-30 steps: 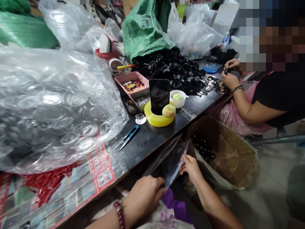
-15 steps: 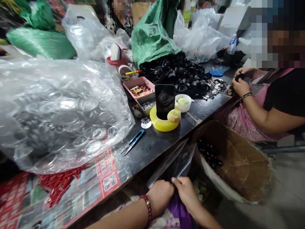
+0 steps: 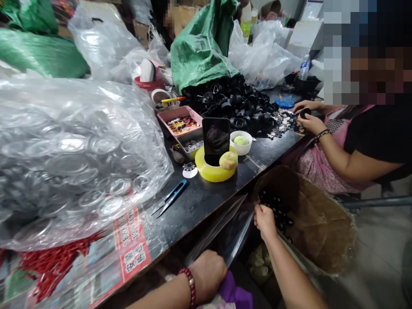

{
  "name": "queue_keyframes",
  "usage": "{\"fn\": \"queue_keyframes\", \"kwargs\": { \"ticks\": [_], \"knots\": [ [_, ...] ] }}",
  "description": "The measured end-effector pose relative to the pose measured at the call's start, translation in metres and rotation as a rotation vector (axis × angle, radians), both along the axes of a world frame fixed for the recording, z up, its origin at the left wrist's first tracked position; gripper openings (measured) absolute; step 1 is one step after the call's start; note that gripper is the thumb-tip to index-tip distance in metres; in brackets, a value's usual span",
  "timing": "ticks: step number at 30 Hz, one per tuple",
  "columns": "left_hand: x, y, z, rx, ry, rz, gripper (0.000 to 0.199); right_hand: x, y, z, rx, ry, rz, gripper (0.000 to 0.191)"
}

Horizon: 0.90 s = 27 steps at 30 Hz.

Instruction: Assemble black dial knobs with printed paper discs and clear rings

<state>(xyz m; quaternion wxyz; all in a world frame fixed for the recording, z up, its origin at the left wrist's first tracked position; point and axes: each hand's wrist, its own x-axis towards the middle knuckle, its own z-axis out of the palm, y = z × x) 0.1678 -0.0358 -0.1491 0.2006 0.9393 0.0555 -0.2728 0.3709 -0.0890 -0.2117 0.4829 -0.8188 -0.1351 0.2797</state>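
A clear plastic bag [image 3: 236,234] stretches below the table's edge, in front of my lap. My left hand [image 3: 210,270], with a dark red bead bracelet at the wrist, is closed on the bag's lower end. Purple cloth [image 3: 236,292] lies under that hand. My right hand [image 3: 265,221] pinches the bag's upper edge, close to the rim of a brown-lined bin [image 3: 322,231]. Black pieces with pale spots [image 3: 277,210] lie inside the bin. The fingertips of my left hand are hidden.
On the table are thread snips [image 3: 170,198], a yellow tape roll [image 3: 214,174] with a phone [image 3: 216,139], a pink tray [image 3: 180,120] of small parts, a big bag of clear discs [image 3: 80,163], red strips [image 3: 61,262] and black casings [image 3: 231,103]. A co-worker's hands [image 3: 309,118] hold a black part.
My right hand has moved up and away from my left hand, toward the bin, along the bag's edge. My left hand has lowered slightly. The view has shifted a little to the right.
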Motion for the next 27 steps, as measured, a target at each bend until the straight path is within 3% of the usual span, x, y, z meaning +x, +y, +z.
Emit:
{"fn": "queue_keyframes", "kwargs": {
  "ticks": [4, 8, 12, 16, 21, 23, 25, 27],
  "knots": [
    [0.004, 0.01, 0.009, -0.044, -0.004, 0.252, 0.042, -0.041, -0.021, 0.003, 0.029, 0.153, 0.119, 0.036],
    [0.018, 0.011, 0.004, -0.099, 0.008, 0.474, 0.035, -0.064, -0.03, 0.004, 0.063, 0.184, 0.138, 0.037],
    [0.027, 0.008, -0.01, -0.203, 0.03, 0.652, 0.021, -0.065, -0.029, 0.004, 0.063, 0.174, 0.18, 0.038],
    [0.023, 0.013, -0.026, -0.353, -0.003, 0.833, 0.027, -0.056, -0.049, 0.006, 0.02, 0.121, 0.215, 0.035],
    [0.012, 0.018, -0.036, -0.534, -0.016, 1.036, 0.03, -0.039, -0.078, 0.03, -0.071, -0.068, 0.199, 0.028],
    [0.01, 0.015, -0.036, -0.61, -0.024, 1.072, 0.027, -0.039, -0.072, 0.043, -0.064, -0.214, 0.261, 0.008],
    [0.009, 0.011, -0.034, -0.668, -0.04, 1.085, 0.024, -0.043, -0.055, 0.049, -0.072, -0.323, 0.406, 0.015],
    [0.009, 0.009, -0.032, -0.701, -0.053, 1.088, 0.024, -0.047, -0.035, 0.043, -0.142, -0.3, 0.509, 0.014]
  ]
}}
